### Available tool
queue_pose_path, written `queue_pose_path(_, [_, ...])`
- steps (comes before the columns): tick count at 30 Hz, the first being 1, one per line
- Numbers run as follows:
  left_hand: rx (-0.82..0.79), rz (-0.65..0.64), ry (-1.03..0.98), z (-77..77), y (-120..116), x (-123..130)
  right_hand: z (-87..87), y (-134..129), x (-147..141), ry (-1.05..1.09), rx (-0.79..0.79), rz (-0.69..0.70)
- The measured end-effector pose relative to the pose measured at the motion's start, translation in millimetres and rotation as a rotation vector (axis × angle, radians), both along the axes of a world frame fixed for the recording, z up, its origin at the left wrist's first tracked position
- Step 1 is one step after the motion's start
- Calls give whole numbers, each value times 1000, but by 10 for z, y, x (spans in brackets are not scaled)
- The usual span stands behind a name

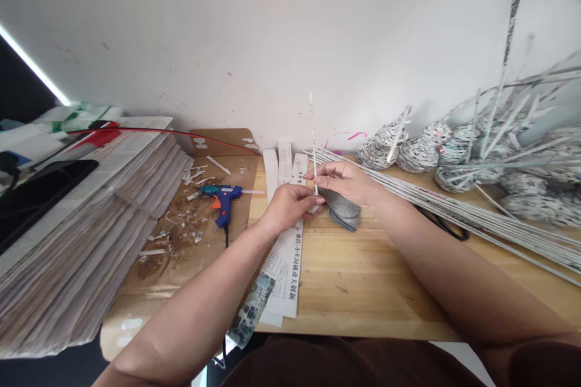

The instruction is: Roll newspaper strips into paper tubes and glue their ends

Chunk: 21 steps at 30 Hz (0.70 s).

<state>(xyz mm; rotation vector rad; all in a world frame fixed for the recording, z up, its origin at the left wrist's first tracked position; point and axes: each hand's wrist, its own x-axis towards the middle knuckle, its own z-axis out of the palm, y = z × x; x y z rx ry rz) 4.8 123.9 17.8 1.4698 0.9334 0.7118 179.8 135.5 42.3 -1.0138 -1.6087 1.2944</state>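
A thin white rolled-paper stick [313, 130] stands nearly upright between my hands at the middle of the bench. My left hand [289, 208] is closed, pinching its lower end between thumb and fingers. Just above, my right hand [344, 181] closes thumb and fingertips around the same stick. Beneath my right hand lies a grey, textured piece [344, 211] that looks like cloth; part of it is hidden by the fingers. Flat newspaper strips [285, 281] with printed characters lie under and beside my left hand.
A blue glue gun [226, 198] rests on stained cardboard [175, 266] among paper scraps. Folded newspapers [104, 242] are stacked at the left. Many rolled-paper sticks [436, 208] lie along the right, in front of several woven paper forms [420, 151] with sticks jutting out. A wall stands behind.
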Motion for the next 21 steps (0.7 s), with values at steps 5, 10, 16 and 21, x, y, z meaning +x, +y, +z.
queue_pose_path(5, [30, -21, 27, -39, 11, 1, -25, 7, -14, 35, -51, -61])
queue_pose_path(10, [34, -15, 12, -40, 12, 4, -24, 0, -16, 30, -52, -66])
queue_pose_path(16, [-19, -9, -24, -17, -9, 13, -14, -11, -17, 87, -83, -85])
queue_pose_path(21, [-66, -4, -61, -8, -21, 17, -14, 6, 5, 44, -52, -30])
